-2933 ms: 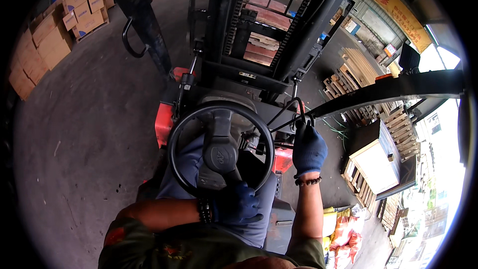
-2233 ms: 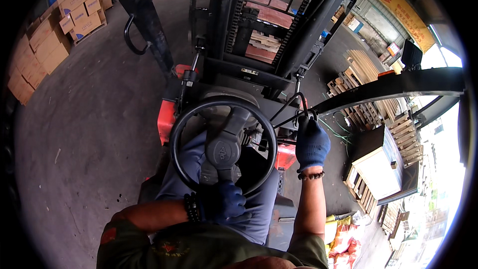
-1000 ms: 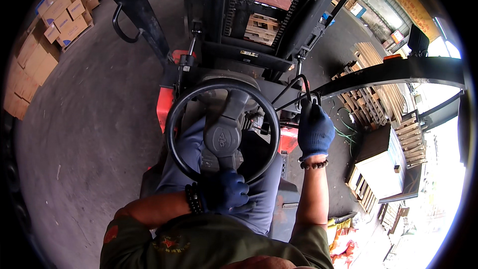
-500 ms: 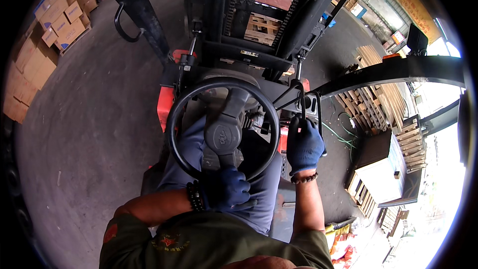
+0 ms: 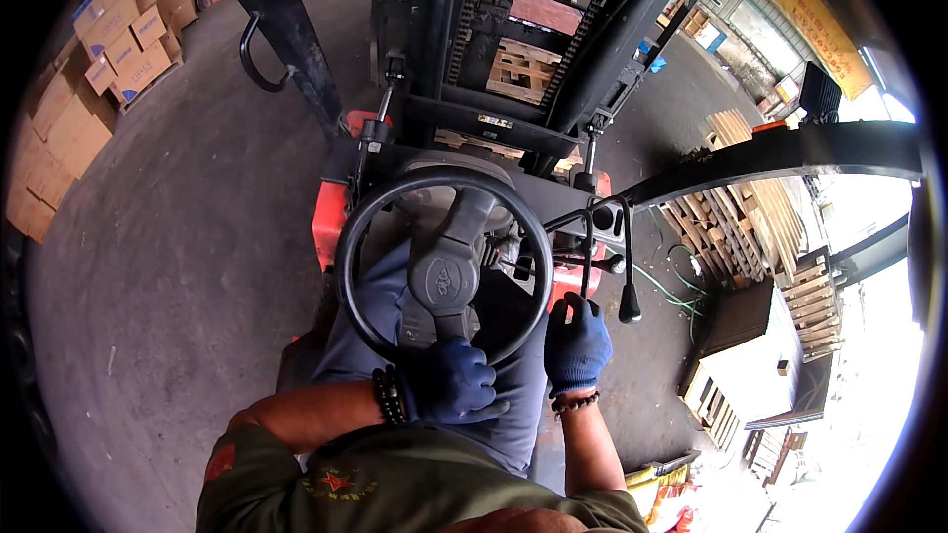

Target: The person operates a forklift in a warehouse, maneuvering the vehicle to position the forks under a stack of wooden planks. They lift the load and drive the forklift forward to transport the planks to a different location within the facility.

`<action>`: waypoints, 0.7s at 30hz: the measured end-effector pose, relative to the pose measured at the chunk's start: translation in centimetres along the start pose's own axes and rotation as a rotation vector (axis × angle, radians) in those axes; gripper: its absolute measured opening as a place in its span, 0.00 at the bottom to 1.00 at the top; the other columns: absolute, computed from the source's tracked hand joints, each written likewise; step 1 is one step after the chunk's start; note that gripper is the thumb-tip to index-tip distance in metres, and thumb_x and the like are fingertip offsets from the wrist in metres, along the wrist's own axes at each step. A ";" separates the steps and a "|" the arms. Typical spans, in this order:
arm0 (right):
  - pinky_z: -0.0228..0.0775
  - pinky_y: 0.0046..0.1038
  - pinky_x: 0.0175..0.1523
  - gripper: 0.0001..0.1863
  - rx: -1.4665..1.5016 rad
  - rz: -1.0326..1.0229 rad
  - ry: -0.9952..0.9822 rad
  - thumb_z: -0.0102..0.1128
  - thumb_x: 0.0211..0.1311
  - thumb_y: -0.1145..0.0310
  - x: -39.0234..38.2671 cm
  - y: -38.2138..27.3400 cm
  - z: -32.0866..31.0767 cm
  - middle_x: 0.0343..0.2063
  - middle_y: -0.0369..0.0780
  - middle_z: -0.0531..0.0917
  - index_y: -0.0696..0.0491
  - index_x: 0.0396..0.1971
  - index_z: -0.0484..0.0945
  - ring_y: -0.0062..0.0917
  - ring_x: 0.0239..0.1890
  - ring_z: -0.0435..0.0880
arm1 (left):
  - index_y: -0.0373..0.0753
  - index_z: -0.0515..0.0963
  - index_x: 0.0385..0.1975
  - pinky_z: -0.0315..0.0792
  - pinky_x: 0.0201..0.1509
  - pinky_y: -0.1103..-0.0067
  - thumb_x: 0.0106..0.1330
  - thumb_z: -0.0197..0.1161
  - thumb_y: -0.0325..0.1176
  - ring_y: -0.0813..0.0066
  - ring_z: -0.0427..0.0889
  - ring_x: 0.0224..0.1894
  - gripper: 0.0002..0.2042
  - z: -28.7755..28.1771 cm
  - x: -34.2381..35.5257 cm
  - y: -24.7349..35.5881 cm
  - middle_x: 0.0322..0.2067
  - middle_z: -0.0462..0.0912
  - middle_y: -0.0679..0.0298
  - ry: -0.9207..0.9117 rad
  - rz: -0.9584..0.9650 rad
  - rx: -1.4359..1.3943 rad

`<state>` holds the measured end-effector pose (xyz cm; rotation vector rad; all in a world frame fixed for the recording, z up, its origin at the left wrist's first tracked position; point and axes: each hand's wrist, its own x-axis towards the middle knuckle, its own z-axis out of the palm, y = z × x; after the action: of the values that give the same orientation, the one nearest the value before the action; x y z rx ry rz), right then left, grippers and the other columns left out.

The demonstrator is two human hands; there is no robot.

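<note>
Both of my hands wear blue knitted gloves. At the bottom of the black steering wheel [image 5: 344, 255], my left hand [image 5: 449, 382] is closed around the rim. My right hand [image 5: 579, 347], to the right of the wheel, is closed on the lower end of a thin black control lever [image 5: 589, 255]. A second lever [image 5: 629, 302] with a black knob stands just right of that hand, untouched. Another short lever with a round knob [image 5: 616, 264] sits between them. Ahead of the wheel rises the forklift mast [image 5: 481, 111], its chains showing.
Through the mast a wooden pallet [image 5: 521, 71] shows. Cardboard boxes [image 5: 126, 51] are stacked at the far left. On the right stand stacked pallets [image 5: 726, 212] and a white-sided box [image 5: 755, 355]. A green hose [image 5: 671, 288] lies on the floor. A black pillar [image 5: 286, 39] rises front left.
My right hand has drawn back toward me and slightly left, with the lever in it. The other levers beside it are now uncovered. My left hand stays on the wheel.
</note>
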<state>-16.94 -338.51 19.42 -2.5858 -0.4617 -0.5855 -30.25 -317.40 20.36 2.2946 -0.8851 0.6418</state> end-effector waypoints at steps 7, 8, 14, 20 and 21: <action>0.81 0.47 0.39 0.08 0.016 -0.016 0.014 0.70 0.74 0.62 0.7 -0.2 0.1 0.40 0.47 0.90 0.47 0.48 0.87 0.50 0.37 0.90 | 0.49 0.75 0.17 0.73 0.34 0.68 0.68 0.77 0.46 0.68 0.79 0.28 0.21 -0.5 0.3 -0.1 0.23 0.76 0.70 -0.017 -0.012 0.009; 0.81 0.47 0.39 0.08 0.016 -0.020 0.018 0.70 0.74 0.62 0.8 -0.2 0.1 0.40 0.47 0.90 0.47 0.47 0.87 0.49 0.37 0.90 | 0.49 0.75 0.17 0.73 0.34 0.68 0.68 0.77 0.46 0.68 0.79 0.28 0.21 -0.4 0.3 -0.1 0.23 0.76 0.70 -0.015 -0.011 0.012; 0.81 0.47 0.40 0.09 0.026 0.008 -0.014 0.70 0.75 0.61 1.4 0.0 -0.1 0.40 0.47 0.90 0.47 0.48 0.88 0.49 0.38 0.91 | 0.49 0.74 0.17 0.73 0.35 0.68 0.68 0.77 0.46 0.68 0.79 0.28 0.21 -0.1 0.5 -0.2 0.23 0.76 0.69 0.005 -0.010 0.017; 0.83 0.46 0.43 0.10 0.027 -0.036 -0.004 0.70 0.75 0.60 2.2 0.1 -0.6 0.43 0.47 0.91 0.47 0.50 0.88 0.48 0.41 0.92 | 0.49 0.75 0.17 0.74 0.36 0.68 0.68 0.77 0.45 0.68 0.79 0.29 0.20 0.2 0.3 0.2 0.23 0.75 0.69 0.005 -0.019 0.023; 0.83 0.46 0.44 0.11 0.023 -0.040 -0.019 0.70 0.75 0.60 2.6 0.0 -0.8 0.43 0.47 0.91 0.48 0.50 0.88 0.48 0.41 0.92 | 0.49 0.75 0.18 0.74 0.37 0.67 0.68 0.77 0.45 0.68 0.79 0.29 0.20 0.2 0.3 0.3 0.23 0.75 0.69 0.002 -0.022 0.022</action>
<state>-14.97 -338.40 21.30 -2.5677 -0.5248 -0.5670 -30.23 -317.86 20.51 2.3196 -0.8549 0.6478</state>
